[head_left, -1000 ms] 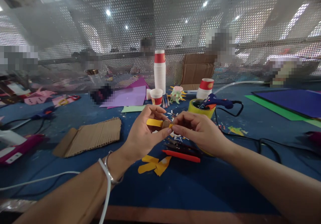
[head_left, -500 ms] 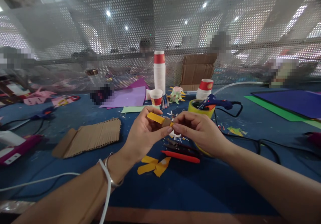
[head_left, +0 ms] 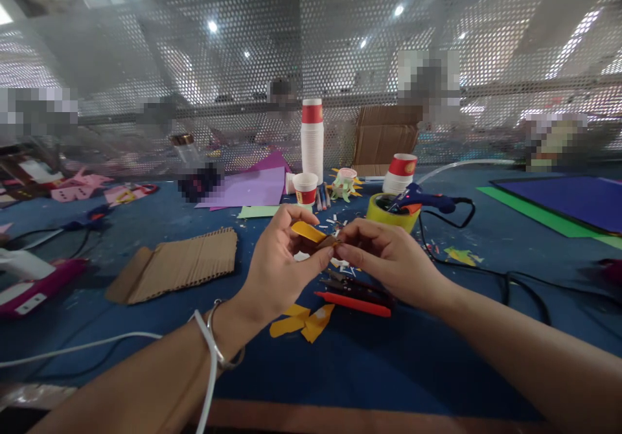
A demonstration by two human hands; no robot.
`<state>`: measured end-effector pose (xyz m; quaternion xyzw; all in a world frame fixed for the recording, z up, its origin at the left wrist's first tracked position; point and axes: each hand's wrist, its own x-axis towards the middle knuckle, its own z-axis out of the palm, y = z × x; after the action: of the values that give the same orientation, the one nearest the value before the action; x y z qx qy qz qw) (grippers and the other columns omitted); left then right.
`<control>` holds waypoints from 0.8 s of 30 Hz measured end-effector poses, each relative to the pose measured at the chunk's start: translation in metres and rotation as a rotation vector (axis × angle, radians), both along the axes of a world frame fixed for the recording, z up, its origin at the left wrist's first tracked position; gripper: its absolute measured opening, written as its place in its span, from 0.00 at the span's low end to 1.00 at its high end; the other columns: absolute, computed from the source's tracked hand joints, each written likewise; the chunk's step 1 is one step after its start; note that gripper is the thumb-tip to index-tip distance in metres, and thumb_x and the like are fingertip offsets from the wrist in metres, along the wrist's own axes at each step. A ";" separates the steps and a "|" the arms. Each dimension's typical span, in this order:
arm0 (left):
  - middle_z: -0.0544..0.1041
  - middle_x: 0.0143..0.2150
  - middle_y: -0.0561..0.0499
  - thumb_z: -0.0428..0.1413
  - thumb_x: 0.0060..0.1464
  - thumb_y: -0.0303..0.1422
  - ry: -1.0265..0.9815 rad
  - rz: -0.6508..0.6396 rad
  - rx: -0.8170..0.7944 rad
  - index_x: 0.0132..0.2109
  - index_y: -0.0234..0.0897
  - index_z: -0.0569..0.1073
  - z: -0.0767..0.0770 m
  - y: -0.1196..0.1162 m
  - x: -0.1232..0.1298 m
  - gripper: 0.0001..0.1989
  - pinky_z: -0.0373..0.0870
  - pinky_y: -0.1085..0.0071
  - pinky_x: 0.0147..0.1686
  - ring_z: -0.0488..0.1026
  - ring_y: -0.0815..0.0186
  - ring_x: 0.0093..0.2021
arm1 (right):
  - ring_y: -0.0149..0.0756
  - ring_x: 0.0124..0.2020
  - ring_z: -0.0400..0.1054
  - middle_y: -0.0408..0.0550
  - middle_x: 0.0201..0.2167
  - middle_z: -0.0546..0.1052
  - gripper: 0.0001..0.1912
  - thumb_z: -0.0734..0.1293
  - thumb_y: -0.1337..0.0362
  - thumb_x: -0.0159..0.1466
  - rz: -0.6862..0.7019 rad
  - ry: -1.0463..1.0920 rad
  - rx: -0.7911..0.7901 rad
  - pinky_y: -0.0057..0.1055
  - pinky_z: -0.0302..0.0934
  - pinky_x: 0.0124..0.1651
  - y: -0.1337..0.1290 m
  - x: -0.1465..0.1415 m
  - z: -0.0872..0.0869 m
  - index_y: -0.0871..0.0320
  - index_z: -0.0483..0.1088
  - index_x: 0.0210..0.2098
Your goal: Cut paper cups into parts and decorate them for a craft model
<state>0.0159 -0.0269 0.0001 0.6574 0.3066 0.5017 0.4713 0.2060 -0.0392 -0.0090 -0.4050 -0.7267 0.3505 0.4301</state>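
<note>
Between both hands is a yellow paper strip (head_left: 307,230) with a small brown cardboard piece (head_left: 326,242) at its right end. My left hand (head_left: 282,262) pinches it with the thumb below and fingers behind. The fingertips of my right hand (head_left: 383,252) are closed on the right end, which they partly hide. Beneath the hands, several yellow paper pieces (head_left: 291,324) lie on the blue table (head_left: 389,376). A red pen (head_left: 357,304) and dark scissors (head_left: 347,283) lie beside them, the scissors partly covered by my right hand.
A glue gun (head_left: 422,197) rests on a yellow tape roll (head_left: 376,208), its black cord trailing right. Behind stand a tall paper-cup stack (head_left: 311,149) and a red-and-white cup (head_left: 306,191). Corrugated cardboard (head_left: 187,262) lies left. A white cable (head_left: 210,356) crosses my left wrist.
The yellow strip and brown piece have tilted in my fingers, showing the brown piece more edge-on. Both hands keep their grip, and the whole view has shifted slightly.
</note>
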 end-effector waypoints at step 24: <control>0.78 0.31 0.57 0.71 0.45 0.29 -0.163 -0.013 -0.175 0.42 0.40 0.69 -0.001 0.003 0.001 0.20 0.71 0.73 0.35 0.74 0.71 0.32 | 0.30 0.28 0.62 0.43 0.28 0.71 0.15 0.66 0.51 0.68 -0.021 0.015 -0.033 0.29 0.56 0.29 0.001 0.001 0.000 0.57 0.71 0.34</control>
<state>0.0171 -0.0235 -0.0010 0.5726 0.3056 0.5220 0.5533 0.2075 -0.0384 -0.0094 -0.4171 -0.7134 0.3607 0.4325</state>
